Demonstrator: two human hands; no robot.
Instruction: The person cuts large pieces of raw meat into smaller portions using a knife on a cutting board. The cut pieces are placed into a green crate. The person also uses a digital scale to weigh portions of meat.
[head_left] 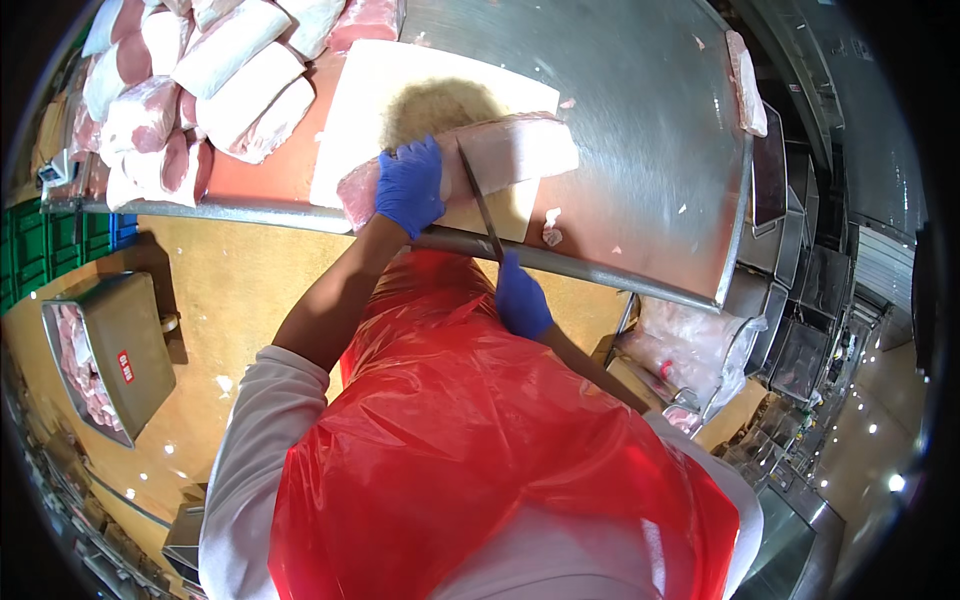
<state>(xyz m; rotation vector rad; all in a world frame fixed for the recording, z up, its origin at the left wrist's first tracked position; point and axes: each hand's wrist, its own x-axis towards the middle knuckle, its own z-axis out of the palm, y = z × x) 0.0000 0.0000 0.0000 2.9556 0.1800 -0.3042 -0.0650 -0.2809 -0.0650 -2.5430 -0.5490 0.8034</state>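
A long slab of pale pink meat (520, 150) lies slantwise on a white cutting board (375, 75). My left hand (410, 187), in a blue glove, presses on the slab's left part with its fingers curled over the top. At the table's front edge, my blue-gloved right hand (522, 297) is closed round the handle of a long knife (480, 202). The blade points away from me across the slab, to the right of my left hand. Whether its edge has cut into the meat I cannot tell. The knife's handle is mostly hidden in my hand.
Several meat pieces (235, 50) are heaped at the table's far left. A strip of meat (745, 85) lies on the right edge, and small scraps (552, 228) lie beside the board. On the floor at left stands a box of meat (120, 350); green crates (50, 250) stand behind.
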